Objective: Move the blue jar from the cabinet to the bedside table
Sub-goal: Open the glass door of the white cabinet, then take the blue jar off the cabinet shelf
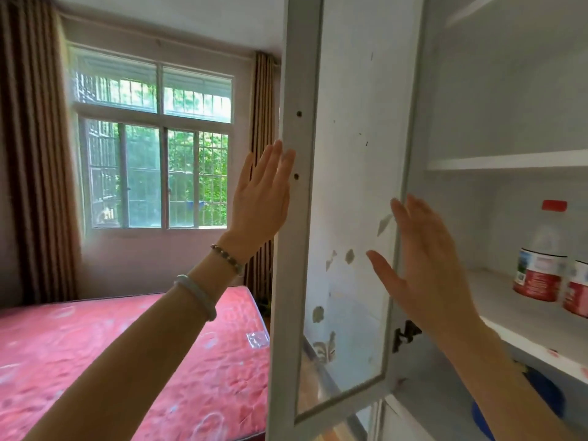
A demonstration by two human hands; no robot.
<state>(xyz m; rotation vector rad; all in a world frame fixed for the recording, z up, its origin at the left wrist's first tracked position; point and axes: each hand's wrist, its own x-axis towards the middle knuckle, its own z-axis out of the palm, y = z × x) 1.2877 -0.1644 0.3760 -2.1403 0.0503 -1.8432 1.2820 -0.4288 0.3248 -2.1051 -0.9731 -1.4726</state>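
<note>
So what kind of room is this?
Most likely a bedroom in a home. There is a bed with a red mattress, brown curtains beside a barred window, and a white cabinet with its door open.

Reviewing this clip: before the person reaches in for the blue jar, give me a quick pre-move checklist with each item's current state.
1. Cabinet door swung open: ok.
2. Left hand empty, flat at the door's edge: ok.
3. Right hand empty and open: ok.
4. Blue jar located: cannot tell; a blue thing shows on the lower shelf, mostly behind the right forearm.
5. Bottles on the shelf above, clear of the reach: ok.
6. Bedside table in view: not ok.
</note>
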